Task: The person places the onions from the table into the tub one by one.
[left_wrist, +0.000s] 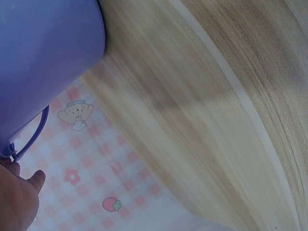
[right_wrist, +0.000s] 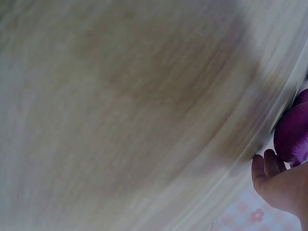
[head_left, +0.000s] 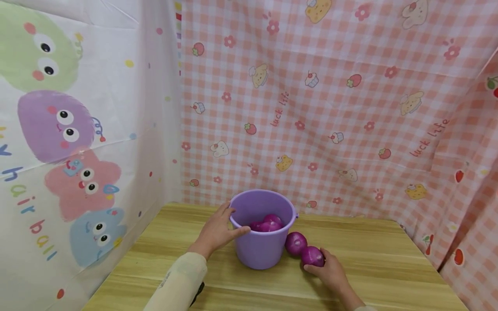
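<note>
A purple bucket (head_left: 260, 248) stands upright on the wooden table, with several red onions (head_left: 271, 222) inside it. My left hand (head_left: 218, 229) holds the bucket's rim at its left side, the thumb lying at the front of the rim. In the left wrist view, the fingers are beside the bucket's handle (left_wrist: 36, 132). To the right of the bucket, two red onions lie on the table; the farther onion (head_left: 296, 244) is close against the bucket. Around the nearer onion (head_left: 312, 256) my right hand (head_left: 330, 270) has its thumb and fingers. The right wrist view shows that onion (right_wrist: 292, 134) partly cut off.
The wooden table (head_left: 373, 255) reaches back to a pink checked cloth (head_left: 330, 108) hanging behind it. On the left hangs a white cloth (head_left: 128, 181) with cartoon figures. Another pink checked cloth (head_left: 470, 194) hangs along the right side.
</note>
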{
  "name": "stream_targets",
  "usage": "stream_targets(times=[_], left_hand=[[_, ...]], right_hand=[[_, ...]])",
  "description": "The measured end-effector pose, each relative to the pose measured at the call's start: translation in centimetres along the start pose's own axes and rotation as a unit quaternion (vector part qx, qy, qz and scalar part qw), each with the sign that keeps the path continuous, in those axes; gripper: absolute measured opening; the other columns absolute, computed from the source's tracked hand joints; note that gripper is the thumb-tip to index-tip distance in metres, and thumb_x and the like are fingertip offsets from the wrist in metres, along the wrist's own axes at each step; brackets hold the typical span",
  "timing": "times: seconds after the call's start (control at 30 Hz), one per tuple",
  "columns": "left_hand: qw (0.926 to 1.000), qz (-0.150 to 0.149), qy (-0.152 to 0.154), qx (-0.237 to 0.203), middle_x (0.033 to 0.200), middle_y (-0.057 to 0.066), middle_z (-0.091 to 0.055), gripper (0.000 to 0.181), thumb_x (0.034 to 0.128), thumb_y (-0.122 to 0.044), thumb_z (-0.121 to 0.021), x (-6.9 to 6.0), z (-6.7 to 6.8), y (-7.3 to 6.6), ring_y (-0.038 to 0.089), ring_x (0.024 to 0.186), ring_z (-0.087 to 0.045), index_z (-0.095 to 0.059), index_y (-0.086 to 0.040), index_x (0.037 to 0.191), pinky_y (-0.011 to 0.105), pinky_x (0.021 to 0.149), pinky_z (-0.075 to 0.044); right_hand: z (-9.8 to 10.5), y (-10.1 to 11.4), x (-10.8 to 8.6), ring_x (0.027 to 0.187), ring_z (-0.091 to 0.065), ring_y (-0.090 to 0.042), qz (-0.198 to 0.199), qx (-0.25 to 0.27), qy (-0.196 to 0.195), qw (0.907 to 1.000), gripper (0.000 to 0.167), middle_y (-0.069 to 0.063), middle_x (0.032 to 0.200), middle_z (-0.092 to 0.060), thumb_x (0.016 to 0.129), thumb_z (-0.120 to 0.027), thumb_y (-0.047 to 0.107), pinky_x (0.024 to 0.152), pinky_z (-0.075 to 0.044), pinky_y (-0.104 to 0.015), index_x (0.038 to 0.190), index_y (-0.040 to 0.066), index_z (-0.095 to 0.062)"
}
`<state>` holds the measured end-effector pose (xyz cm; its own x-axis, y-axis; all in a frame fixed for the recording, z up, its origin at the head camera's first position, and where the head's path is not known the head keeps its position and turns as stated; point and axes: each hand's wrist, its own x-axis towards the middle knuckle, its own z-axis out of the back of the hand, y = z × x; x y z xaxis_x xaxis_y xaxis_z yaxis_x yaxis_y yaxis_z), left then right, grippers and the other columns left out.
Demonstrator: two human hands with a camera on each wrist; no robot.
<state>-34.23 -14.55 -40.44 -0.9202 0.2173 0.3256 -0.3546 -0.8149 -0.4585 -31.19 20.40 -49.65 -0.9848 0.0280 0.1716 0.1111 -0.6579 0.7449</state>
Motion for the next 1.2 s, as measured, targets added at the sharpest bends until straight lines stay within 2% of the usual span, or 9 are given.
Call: stream_targets(times=[0.3, 0.6, 0.87, 1.0, 1.2], left_hand=[[1.0000, 0.001, 0.001, -0.007, 0.159, 0.016, -0.029, 0.099, 0.0802, -0.077, -0.060, 0.0, 0.0, -0.1, 0.038, 0.142, -0.034, -0.049, -0.001, 0.143, 0.056, 0.111, -0.034], [1.0000, 0.005, 0.003, -0.004, 0.160, 0.014, -0.028, 0.101, 0.0790, -0.080, -0.057, 0.0, 0.0, 0.0, 0.037, 0.142, -0.033, -0.048, -0.003, 0.144, 0.056, 0.111, -0.034], [1.0000, 0.005, 0.002, -0.007, 0.160, 0.014, -0.028, 0.099, 0.0798, -0.078, -0.059, 0.0, 0.0, -0.1, 0.037, 0.142, -0.033, -0.048, -0.002, 0.143, 0.056, 0.111, -0.034], [1.0000, 0.005, 0.002, -0.007, 0.160, 0.015, -0.028, 0.099, 0.0803, -0.077, -0.059, -0.1, 0.0, -0.2, 0.037, 0.143, -0.032, -0.048, -0.002, 0.143, 0.055, 0.111, -0.033], [0.9999, 0.004, 0.001, -0.011, 0.160, 0.015, -0.028, 0.098, 0.0810, -0.075, -0.060, -0.1, 0.1, -0.2, 0.037, 0.143, -0.032, -0.048, -0.001, 0.144, 0.056, 0.111, -0.033]], right_hand=[[0.1, -0.5, 0.4, 0.119, -0.051, -0.053, -0.004, 0.009, 0.001, 0.9999, 0.087, -0.044, 0.130, -0.047, 0.080, -0.084, 0.026, 0.100, -0.043, -0.059, 0.137, -0.022, -0.038], [1.1, -0.1, 1.1, 0.120, -0.051, -0.052, -0.013, 0.028, -0.009, 0.9995, 0.090, -0.043, 0.133, -0.046, 0.081, -0.082, 0.031, 0.100, -0.043, -0.059, 0.140, -0.019, -0.036], [2.3, 1.3, 1.6, 0.115, -0.056, -0.050, -0.003, 0.038, -0.026, 0.9989, 0.085, -0.041, 0.131, -0.049, 0.085, -0.080, 0.029, 0.096, -0.048, -0.056, 0.141, -0.018, -0.036], [2.8, 2.2, 2.0, 0.112, -0.059, -0.047, 0.012, 0.034, -0.042, 0.9985, 0.082, -0.039, 0.127, -0.053, 0.086, -0.079, 0.032, 0.093, -0.050, -0.055, 0.139, -0.017, -0.040], [3.5, 3.0, 2.7, 0.112, -0.060, -0.042, 0.013, 0.037, -0.052, 0.9979, 0.079, -0.033, 0.127, -0.057, 0.087, -0.077, 0.039, 0.092, -0.051, -0.052, 0.139, -0.011, -0.045]])
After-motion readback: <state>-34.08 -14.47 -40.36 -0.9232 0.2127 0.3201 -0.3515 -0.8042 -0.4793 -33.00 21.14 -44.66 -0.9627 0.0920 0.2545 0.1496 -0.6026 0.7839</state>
